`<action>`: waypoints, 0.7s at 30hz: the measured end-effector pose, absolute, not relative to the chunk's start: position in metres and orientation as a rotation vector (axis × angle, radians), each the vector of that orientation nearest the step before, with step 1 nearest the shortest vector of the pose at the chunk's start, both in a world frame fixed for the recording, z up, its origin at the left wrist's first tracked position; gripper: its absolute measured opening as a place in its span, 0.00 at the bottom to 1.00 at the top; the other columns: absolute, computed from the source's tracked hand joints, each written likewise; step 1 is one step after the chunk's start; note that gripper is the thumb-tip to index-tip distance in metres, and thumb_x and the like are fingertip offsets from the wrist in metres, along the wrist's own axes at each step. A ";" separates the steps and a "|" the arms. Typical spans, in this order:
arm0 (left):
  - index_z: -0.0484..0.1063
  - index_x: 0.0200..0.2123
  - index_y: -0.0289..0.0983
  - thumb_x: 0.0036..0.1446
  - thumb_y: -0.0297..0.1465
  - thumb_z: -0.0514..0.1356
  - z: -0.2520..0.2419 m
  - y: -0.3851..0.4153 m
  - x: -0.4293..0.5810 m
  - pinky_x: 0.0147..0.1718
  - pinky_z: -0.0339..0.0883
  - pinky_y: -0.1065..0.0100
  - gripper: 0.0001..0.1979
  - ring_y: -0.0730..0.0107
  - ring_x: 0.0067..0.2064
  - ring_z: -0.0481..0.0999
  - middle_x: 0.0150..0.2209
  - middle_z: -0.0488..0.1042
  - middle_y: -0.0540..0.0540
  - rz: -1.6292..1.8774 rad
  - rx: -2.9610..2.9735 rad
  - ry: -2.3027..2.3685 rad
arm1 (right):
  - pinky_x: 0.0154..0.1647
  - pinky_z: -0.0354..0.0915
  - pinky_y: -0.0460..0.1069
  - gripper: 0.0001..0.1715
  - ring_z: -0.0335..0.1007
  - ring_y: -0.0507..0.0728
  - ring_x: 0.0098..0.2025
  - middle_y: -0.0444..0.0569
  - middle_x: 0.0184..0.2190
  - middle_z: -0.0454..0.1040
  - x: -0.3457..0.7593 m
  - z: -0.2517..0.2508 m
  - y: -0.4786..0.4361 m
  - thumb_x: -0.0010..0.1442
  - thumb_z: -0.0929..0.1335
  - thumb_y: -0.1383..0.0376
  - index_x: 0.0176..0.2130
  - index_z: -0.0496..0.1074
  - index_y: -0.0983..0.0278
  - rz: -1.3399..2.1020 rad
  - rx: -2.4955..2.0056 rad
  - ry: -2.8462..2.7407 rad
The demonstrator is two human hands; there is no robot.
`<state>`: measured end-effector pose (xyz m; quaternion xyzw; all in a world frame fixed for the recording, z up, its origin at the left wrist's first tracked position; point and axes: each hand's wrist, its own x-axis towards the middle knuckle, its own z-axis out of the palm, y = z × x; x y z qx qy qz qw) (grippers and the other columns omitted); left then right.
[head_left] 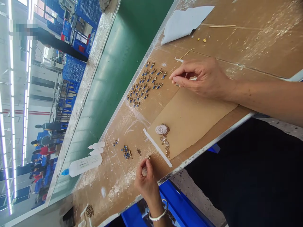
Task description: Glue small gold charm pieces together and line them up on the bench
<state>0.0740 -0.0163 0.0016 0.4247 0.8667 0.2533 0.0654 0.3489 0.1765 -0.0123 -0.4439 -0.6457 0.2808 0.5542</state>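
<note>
A small trinket [148, 157] is sitting at the fingertips of the left hand [148, 179], whose grip is pinching it narrowly over the worktop [251, 47]. It is probably feeling light and stiff (its edges are seeming best to hold), and is looking dark gold. A blue-and-gold pile [126, 152] is lying nearby. The right hand [204, 77] is standing nearly closed; its contents I cannot tell.
</note>
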 end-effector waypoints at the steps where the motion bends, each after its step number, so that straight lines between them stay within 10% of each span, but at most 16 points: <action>1: 0.76 0.32 0.37 0.48 0.45 0.60 0.001 -0.016 0.073 0.39 0.67 0.64 0.17 0.63 0.37 0.76 0.33 0.78 0.46 0.778 1.284 2.612 | 0.30 0.63 0.49 0.05 0.65 0.50 0.29 0.44 0.30 0.74 0.349 -0.013 0.177 0.59 0.67 0.64 0.33 0.73 0.60 0.666 -1.047 -1.516; 21: 0.76 0.31 0.38 0.48 0.44 0.60 0.007 -0.009 0.076 0.34 0.67 0.67 0.16 0.64 0.33 0.76 0.29 0.78 0.48 0.626 1.349 2.648 | 0.33 0.64 0.48 0.08 0.63 0.49 0.31 0.41 0.32 0.73 0.351 -0.010 0.176 0.62 0.63 0.60 0.35 0.72 0.55 0.700 -1.090 -1.582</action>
